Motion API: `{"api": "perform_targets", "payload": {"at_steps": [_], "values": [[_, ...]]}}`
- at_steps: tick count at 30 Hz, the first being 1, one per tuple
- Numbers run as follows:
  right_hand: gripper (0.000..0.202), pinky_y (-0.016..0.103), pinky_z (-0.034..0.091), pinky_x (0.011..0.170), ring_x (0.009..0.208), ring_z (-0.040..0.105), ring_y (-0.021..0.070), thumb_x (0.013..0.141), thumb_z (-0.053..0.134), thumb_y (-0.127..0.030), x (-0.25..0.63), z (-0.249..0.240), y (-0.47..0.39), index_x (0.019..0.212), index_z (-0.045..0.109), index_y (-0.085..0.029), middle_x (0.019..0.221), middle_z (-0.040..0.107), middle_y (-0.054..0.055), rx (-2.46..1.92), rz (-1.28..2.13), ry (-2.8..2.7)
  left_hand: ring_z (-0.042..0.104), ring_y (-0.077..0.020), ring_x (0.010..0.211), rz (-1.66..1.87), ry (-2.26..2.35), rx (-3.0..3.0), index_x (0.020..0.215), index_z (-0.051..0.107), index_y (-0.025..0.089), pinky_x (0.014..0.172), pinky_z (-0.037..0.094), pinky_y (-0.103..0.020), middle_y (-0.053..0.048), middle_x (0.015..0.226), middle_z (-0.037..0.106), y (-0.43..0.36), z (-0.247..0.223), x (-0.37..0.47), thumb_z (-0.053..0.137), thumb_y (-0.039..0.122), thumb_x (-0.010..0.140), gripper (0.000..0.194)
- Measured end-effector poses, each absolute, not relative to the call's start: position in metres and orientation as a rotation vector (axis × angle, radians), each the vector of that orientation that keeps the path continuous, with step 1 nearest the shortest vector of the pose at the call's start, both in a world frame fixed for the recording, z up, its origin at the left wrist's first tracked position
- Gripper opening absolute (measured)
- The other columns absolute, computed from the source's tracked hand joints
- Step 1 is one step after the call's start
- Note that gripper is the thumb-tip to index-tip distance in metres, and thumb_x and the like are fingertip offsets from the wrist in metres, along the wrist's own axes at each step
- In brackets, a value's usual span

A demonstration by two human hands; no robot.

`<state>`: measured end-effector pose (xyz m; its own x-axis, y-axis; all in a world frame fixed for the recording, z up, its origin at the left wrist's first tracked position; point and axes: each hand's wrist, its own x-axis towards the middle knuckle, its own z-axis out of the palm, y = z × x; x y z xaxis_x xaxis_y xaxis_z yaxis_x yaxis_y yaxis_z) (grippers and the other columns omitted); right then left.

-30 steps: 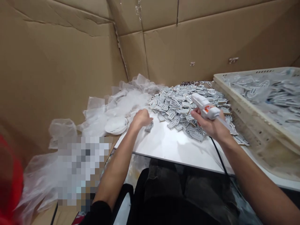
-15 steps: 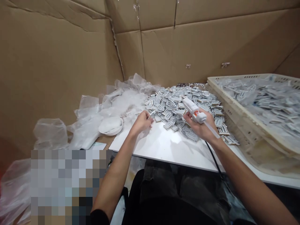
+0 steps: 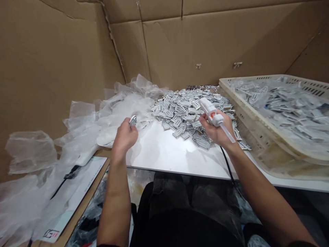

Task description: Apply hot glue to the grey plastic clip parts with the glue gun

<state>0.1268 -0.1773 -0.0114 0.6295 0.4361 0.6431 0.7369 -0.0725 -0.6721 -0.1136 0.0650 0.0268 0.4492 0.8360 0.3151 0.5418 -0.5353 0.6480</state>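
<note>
My left hand (image 3: 125, 136) is closed, pinching a small grey-and-white piece (image 3: 133, 120) between thumb and fingers. It is above the left part of the white table (image 3: 164, 154), beside a heap of clear plastic bags (image 3: 128, 103). My right hand (image 3: 223, 132) is wrapped around a white hot glue gun (image 3: 208, 108), with a clear glue stick (image 3: 227, 133) poking out of its back end. The gun's nozzle points away, over a pile of flat grey-and-white tags (image 3: 180, 108). A white dish (image 3: 105, 139) is partly hidden behind my left wrist.
A cream plastic crate (image 3: 246, 127) on the right holds more bagged pieces. Brown cardboard walls (image 3: 169, 48) enclose the table's back and left. A black cord (image 3: 227, 164) drops from my right hand over the table edge. A printed white board (image 3: 77, 195) lies at lower left.
My left hand has moved left, away from the pile's edge, with the small piece in it. My right hand keeps the glue gun over the pile. The view has shifted slightly.
</note>
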Motion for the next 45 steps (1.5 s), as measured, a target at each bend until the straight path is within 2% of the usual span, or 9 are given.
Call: {"api": "perform_targets", "payload": {"at_steps": [4,7,14,19,25,31,38,42,45], "values": [[0.026,0.032,0.044,0.065,0.066,0.057,0.0174,0.090,0.070,-0.044,0.127,-0.011,-0.177,0.089,0.066,-0.019,0.081,0.067,0.002,-1.709,-0.326,-0.935,0.068,-0.0410,0.103,1.023,1.603,2.355,0.098,0.065,0.017,0.089,0.049,-0.046,-0.017,0.095,0.071,0.051,0.039,-0.152,0.059,0.032,0.093,0.017],[0.026,0.032,0.044,0.066,0.066,0.057,0.0176,0.089,0.071,-0.044,0.124,-0.009,-0.178,0.088,0.066,-0.019,0.080,0.067,0.003,-1.711,-0.332,-0.921,0.065,-0.0456,0.118,0.935,1.946,2.346,0.119,0.068,0.011,0.095,0.049,-0.049,-0.026,0.114,0.071,0.058,0.046,-0.169,0.049,0.039,0.100,0.039],[0.028,0.034,0.043,0.066,0.065,0.057,0.0183,0.088,0.071,-0.048,0.120,-0.011,-0.181,0.089,0.067,-0.020,0.079,0.066,0.001,-1.731,-0.321,-0.920,0.069,-0.0408,0.115,0.257,1.980,2.378,0.113,0.071,0.010,0.082,0.053,-0.040,-0.026,0.126,0.070,0.116,0.063,-0.164,0.082,0.045,0.082,0.049],[0.030,0.034,0.043,0.066,0.068,0.058,0.0196,0.087,0.072,-0.050,0.119,-0.011,-0.182,0.086,0.067,-0.021,0.079,0.067,0.002,-1.773,-0.324,-0.927,0.073,-0.0331,0.103,0.014,1.854,2.465,0.116,0.069,0.012,0.071,0.050,-0.033,-0.020,0.120,0.074,0.129,0.061,-0.157,0.078,0.054,0.083,0.054],[0.030,0.034,0.043,0.066,0.068,0.058,0.0195,0.089,0.071,-0.051,0.115,-0.009,-0.184,0.087,0.066,-0.021,0.080,0.067,0.001,-1.769,-0.324,-0.972,0.072,-0.0333,0.106,-0.144,1.750,2.580,0.120,0.070,0.008,0.068,0.049,-0.030,-0.022,0.123,0.073,0.134,0.060,-0.159,0.087,0.036,0.070,0.060],[0.030,0.034,0.043,0.065,0.066,0.058,0.0200,0.089,0.071,-0.050,0.114,-0.008,-0.184,0.087,0.067,-0.021,0.078,0.068,0.002,-1.759,-0.316,-1.005,0.070,-0.0397,0.113,-0.011,1.823,2.634,0.116,0.071,0.009,0.086,0.055,-0.039,-0.024,0.126,0.071,0.129,0.060,-0.156,0.081,0.026,0.077,0.044],[0.026,0.035,0.043,0.066,0.068,0.059,0.0211,0.089,0.071,-0.047,0.117,-0.008,-0.184,0.089,0.068,-0.021,0.080,0.069,0.003,-1.775,-0.313,-1.005,0.063,-0.0427,0.125,0.465,1.934,2.615,0.122,0.069,0.008,0.100,0.052,-0.048,-0.025,0.133,0.066,0.109,0.068,-0.161,0.066,0.035,0.094,0.039],[0.024,0.035,0.044,0.066,0.068,0.059,0.0218,0.089,0.071,-0.046,0.115,-0.005,-0.183,0.088,0.067,-0.022,0.080,0.069,0.003,-1.766,-0.321,-1.011,0.064,-0.0392,0.118,0.665,1.918,2.585,0.114,0.071,0.010,0.094,0.050,-0.043,-0.020,0.120,0.070,0.100,0.074,-0.156,0.062,0.038,0.096,0.035],[0.026,0.035,0.043,0.066,0.067,0.057,0.0212,0.089,0.070,-0.047,0.114,-0.005,-0.182,0.086,0.066,-0.022,0.077,0.067,0.003,-1.755,-0.313,-1.007,0.064,-0.0286,0.091,0.855,1.636,2.481,0.090,0.068,0.015,0.076,0.044,-0.034,-0.011,0.087,0.066,0.086,0.072,-0.136,0.067,0.039,0.094,0.025]]}}
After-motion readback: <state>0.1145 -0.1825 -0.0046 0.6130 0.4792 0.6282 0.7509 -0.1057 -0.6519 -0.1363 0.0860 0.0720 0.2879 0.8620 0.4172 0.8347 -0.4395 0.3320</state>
